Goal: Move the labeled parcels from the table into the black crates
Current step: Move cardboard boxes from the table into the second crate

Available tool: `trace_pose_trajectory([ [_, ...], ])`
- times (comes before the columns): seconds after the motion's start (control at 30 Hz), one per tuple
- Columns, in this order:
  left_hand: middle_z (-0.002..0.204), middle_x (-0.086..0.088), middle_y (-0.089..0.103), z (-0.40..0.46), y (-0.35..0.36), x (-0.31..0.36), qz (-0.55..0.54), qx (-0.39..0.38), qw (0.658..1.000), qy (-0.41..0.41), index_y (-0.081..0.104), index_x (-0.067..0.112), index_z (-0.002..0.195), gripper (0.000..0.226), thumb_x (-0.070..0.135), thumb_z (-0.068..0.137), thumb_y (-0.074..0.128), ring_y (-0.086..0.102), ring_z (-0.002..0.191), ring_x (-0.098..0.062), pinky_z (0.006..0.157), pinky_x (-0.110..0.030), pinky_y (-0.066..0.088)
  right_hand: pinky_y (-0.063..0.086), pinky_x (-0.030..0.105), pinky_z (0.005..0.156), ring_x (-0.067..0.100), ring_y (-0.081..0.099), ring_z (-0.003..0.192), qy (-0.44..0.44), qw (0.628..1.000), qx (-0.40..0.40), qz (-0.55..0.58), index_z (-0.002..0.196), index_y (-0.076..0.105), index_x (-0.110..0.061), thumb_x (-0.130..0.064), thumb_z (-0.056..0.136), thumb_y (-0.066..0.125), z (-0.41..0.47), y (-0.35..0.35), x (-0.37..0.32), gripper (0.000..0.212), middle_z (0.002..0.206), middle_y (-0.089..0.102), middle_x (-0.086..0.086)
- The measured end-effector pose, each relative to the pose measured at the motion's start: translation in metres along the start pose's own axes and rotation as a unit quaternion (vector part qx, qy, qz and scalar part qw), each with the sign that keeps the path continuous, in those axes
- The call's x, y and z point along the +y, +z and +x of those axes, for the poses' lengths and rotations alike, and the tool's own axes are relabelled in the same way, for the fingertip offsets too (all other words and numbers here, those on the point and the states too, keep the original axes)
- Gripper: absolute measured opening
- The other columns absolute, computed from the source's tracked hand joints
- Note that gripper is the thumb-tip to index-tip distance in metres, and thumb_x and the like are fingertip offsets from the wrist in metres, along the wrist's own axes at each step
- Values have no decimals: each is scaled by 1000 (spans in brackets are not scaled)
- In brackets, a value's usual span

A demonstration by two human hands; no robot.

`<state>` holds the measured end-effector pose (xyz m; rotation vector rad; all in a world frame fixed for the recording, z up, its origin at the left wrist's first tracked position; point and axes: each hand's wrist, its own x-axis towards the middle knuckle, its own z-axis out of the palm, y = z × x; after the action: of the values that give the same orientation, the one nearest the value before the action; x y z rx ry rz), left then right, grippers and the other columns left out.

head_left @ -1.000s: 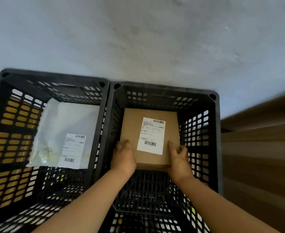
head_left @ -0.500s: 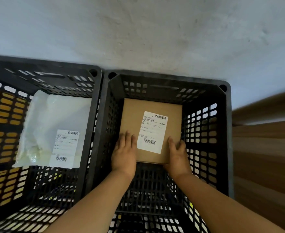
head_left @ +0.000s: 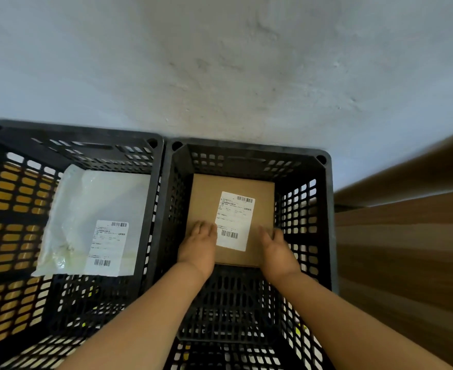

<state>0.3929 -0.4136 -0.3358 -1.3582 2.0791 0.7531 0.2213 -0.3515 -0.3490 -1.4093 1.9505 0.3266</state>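
Grey, rough concrete floor [head_left: 246, 62] fills the upper part of our view, and on the right a wooden panel [head_left: 407, 249] stands just beside the right crate [head_left: 327, 198]; we do not see the counter from which the parcels come. Two black crates stand side by side on the floor with their rims touching. In the left crate [head_left: 156, 198] the white plastic mailer [head_left: 86, 206] lies flat with its label up, the same as one second ago. The change is in the right crate: one second ago our two hands were gripping the near corners of the cardboard box [head_left: 206, 198], and now the box lies flat on the crate bottom, toward the far wall, with its label up. Our left hand [head_left: 198, 247] now rests on the top of the box with the fingers straight, so its grip is loose and holds nothing. Our right hand [head_left: 276, 249] is at the near right corner, with fingers also quite straight and touching the box edge; this grip looks released too, but motion blur makes us less sure. We judge that this parcel is delivered, and the hands can withdraw for the next parcel, if any remain.
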Motion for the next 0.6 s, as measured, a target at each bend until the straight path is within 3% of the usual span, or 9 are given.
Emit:
trace_pose_trajectory([
  [0.17, 152, -12, 23, -34, -34, 16, 31, 80, 995, 50, 19, 13, 149, 73, 5, 86, 54, 11, 144, -26, 114, -35, 17, 50, 29, 90, 24, 45, 121, -18, 999, 28, -24, 148, 20, -23, -8, 88, 58, -37, -36, -18, 72, 150, 14, 11],
  [0.33, 128, -6, 51, -74, -78, 35, 33, 139, 988, 58, 44, 15, 132, 45, 8, 88, 47, 43, 120, -24, 99, -31, 32, 52, 32, 86, 24, 52, 115, -31, 995, 91, -29, 143, 33, -20, -14, 92, 51, -88, -89, -33, 55, 150, 22, 8],
  [0.43, 124, -4, 54, -102, -107, 47, 22, 164, 984, 69, 48, 18, 129, 42, 10, 88, 48, 46, 115, -23, 94, -31, 35, 53, 34, 84, 25, 53, 112, -32, 991, 130, -13, 138, 40, -19, -16, 91, 50, -125, -118, -36, 47, 147, 30, 6],
  [0.6, 136, 1, 49, -151, -146, 83, -43, 208, 974, 81, 40, 24, 140, 46, 21, 95, 46, 42, 125, -20, 100, -32, 36, 50, 32, 87, 20, 50, 116, -36, 979, 194, 40, 138, 41, -21, -21, 92, 52, -193, -161, -28, 48, 137, 41, 1],
])
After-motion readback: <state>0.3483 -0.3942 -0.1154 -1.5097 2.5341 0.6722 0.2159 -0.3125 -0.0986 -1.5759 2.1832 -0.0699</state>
